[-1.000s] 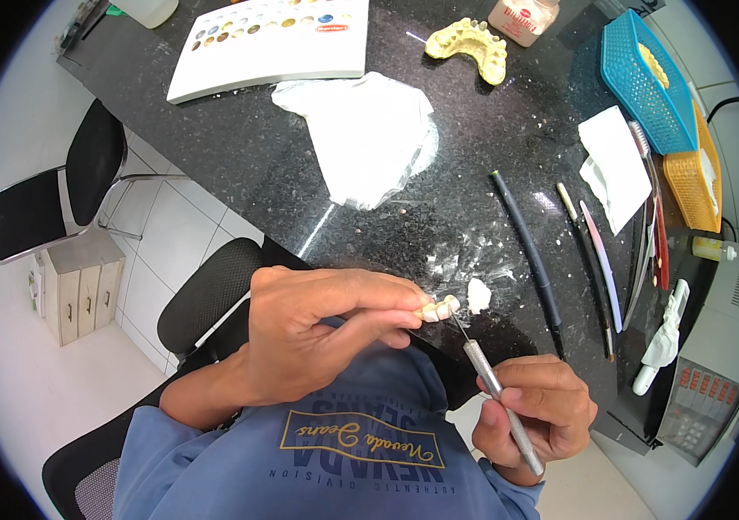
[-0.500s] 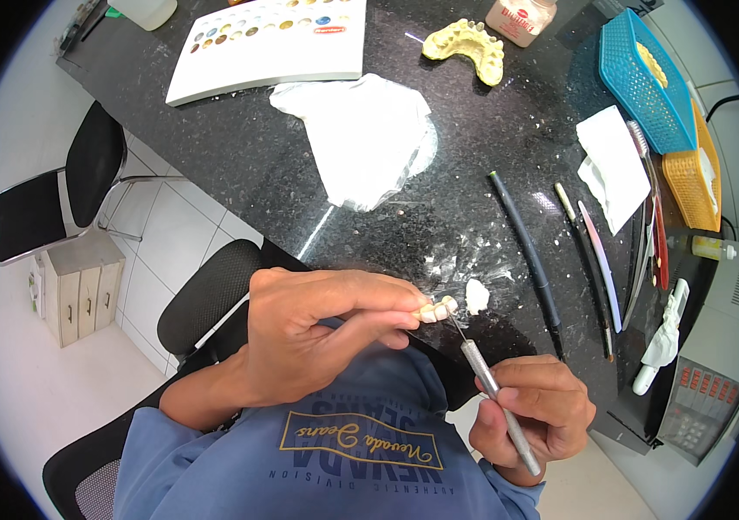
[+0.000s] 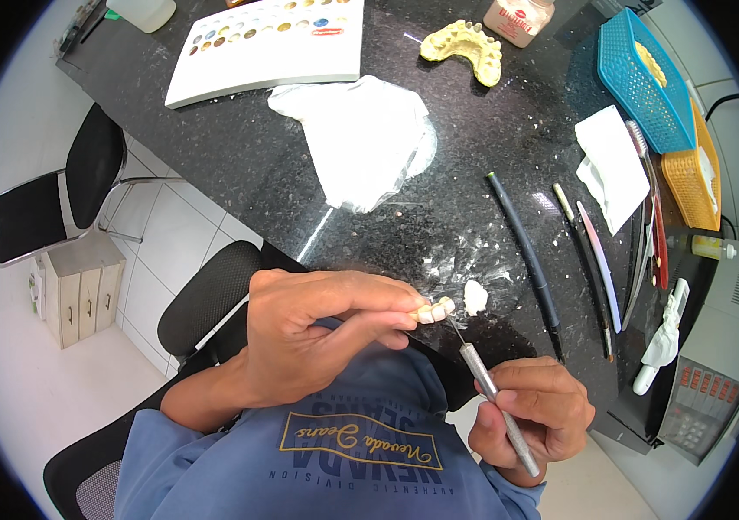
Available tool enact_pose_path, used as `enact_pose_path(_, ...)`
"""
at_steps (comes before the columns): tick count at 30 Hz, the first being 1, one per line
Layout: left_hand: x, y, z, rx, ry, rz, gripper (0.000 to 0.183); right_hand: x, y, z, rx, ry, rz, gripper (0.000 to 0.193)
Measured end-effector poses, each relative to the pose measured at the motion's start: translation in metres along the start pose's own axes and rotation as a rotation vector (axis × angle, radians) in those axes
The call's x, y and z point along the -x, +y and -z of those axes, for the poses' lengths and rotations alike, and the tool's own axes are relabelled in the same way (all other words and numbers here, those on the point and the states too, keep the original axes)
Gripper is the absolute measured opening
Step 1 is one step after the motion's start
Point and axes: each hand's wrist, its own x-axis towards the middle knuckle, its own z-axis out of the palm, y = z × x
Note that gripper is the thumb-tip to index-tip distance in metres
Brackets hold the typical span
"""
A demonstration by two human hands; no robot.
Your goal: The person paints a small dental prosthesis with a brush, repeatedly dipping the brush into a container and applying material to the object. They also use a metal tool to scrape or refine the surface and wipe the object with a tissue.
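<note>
the left hand (image 3: 317, 328) has thumb and forefinger pressed together on one end of a small tooth-shaped piece (image 3: 437, 311), held up just at the near edge of the black bench (image 3: 239, 165); that end grip probably serves to leave the other teeth bare and open to the tool. the right hand (image 3: 547, 407) is closed around the metal-handled tool (image 3: 478, 368) much like a pen, likely for fine control, its thin tip slanting up to the piece from below; whether tip and tooth touch is too small to tell. just beyond, by the same near edge, a white lump (image 3: 475, 297) sits amid pale crumbs, and having it so near presumably keeps it within easy reach. a dark pen-like stick (image 3: 521, 247) and a lilac-pink handle (image 3: 602, 269) lie toward the bench's right side, roughly lengthwise, which seems handy for the right hand. the yellow dental model (image 3: 469, 54) and a white crumpled cloth (image 3: 361, 134) rest farther from the near edge, perhaps so that the space by the fingers is left free.
</note>
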Motion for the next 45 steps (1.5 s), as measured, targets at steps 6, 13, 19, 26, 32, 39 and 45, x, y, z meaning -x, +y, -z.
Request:
enact_pose_path(6, 0.0002, -0.0008, 0.0002, 0.004, -0.001, 0.001, 0.005, -0.0005, -0.0009, 0.0000, -0.001, 0.002, -0.005, 0.033)
enact_pose_path(13, 0.0004, -0.0009, -0.0015, 0.051, 0.026, 0.030, 0.003, 0.0006, -0.0008, 0.0008, -0.017, 0.001, -0.019, 0.033)
enact_pose_path(19, 0.0008, 0.0003, -0.0017, 0.063, 0.029, 0.059, 0.002, -0.0002, -0.0012, 0.0015, -0.028, -0.001, -0.016, 0.034)
enact_pose_path(26, 0.0005, -0.0015, -0.0012, 0.084, 0.028, 0.057, 0.003, -0.0001, -0.0006, 0.0007, -0.025, 0.008, -0.016, 0.034)
enact_pose_path(32, 0.0013, -0.0011, -0.0014, 0.089, 0.032, 0.065, 0.003, 0.0006, -0.0011, 0.0007, -0.024, 0.012, -0.013, 0.033)
enact_pose_path(39, 0.0009, -0.0009, -0.0016, 0.100, 0.033, 0.068, 0.003, 0.0000, -0.0001, 0.0011, -0.025, 0.012, 0.000, 0.032)
enact_pose_path(45, 0.0011, -0.0005, -0.0010, 0.096, 0.029, 0.077, 0.003, 0.0015, 0.0008, 0.0008, -0.026, 0.018, 0.004, 0.032)
